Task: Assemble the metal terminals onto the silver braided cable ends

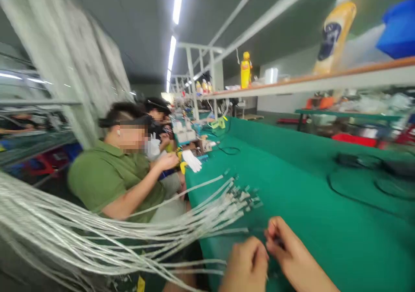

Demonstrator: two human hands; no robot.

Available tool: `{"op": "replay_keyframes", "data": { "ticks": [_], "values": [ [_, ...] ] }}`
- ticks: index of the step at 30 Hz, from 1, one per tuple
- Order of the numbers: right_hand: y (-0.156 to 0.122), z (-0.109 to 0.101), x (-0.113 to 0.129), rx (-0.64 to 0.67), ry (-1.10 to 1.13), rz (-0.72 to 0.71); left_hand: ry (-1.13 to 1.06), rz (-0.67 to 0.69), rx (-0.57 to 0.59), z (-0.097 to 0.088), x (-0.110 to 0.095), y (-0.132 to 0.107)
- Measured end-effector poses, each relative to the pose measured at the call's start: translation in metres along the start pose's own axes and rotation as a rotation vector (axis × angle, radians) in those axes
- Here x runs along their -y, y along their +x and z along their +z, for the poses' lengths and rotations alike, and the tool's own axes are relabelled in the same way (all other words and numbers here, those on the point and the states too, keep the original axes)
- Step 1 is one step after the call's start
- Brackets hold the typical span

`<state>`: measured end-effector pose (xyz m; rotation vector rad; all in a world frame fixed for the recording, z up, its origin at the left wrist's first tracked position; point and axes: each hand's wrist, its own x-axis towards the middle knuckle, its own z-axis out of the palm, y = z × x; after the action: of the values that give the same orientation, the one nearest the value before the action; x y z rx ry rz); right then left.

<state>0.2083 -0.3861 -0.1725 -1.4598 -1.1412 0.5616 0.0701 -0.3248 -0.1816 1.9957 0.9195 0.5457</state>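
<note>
My left hand (pixel 246 264) is closed in a pinch low in the head view, above the near edge of the green work surface. Just right of it my right hand (pixel 282 246) is also pinched, its fingertips close to those of the left. Whatever lies between the fingers is too small and blurred to name. A large bundle of white cables (pixel 168 236) sweeps in from the left, and its dark-and-white connector ends (pixel 244 197) rest on the surface beyond my hands. A few single cable ends lie close to my left hand.
A co-worker in a green shirt (pixel 106 179) sits at left along the bench (pixel 292 188); another person is farther back. White gloves (pixel 192 160) lie by the bench edge. Black cords (pixel 350 197) lie at right. The shelf (pixel 292 87) above carries a yellow bottle (pixel 245 71).
</note>
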Motion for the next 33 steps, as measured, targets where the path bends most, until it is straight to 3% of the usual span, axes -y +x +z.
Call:
{"op": "replay_keyframes", "data": {
  "ticks": [4,21,27,29,33],
  "values": [
    [-0.001,-0.003,0.004,0.005,0.069,0.035,-0.033,0.141,0.096,-0.001,-0.004,0.003],
    [0.012,-0.030,0.007,0.056,0.156,0.065,-0.119,0.117,0.105,-0.004,-0.007,0.005],
    [0.019,-0.054,0.011,-0.187,0.131,0.083,-0.265,0.071,0.096,-0.003,0.003,0.008],
    [0.017,-0.050,0.016,-0.181,0.159,0.113,-0.308,0.050,0.108,-0.002,0.007,0.010],
    [0.013,-0.029,0.021,-0.039,0.196,0.197,-0.339,0.033,0.102,-0.001,0.012,0.013]
  ]
}}
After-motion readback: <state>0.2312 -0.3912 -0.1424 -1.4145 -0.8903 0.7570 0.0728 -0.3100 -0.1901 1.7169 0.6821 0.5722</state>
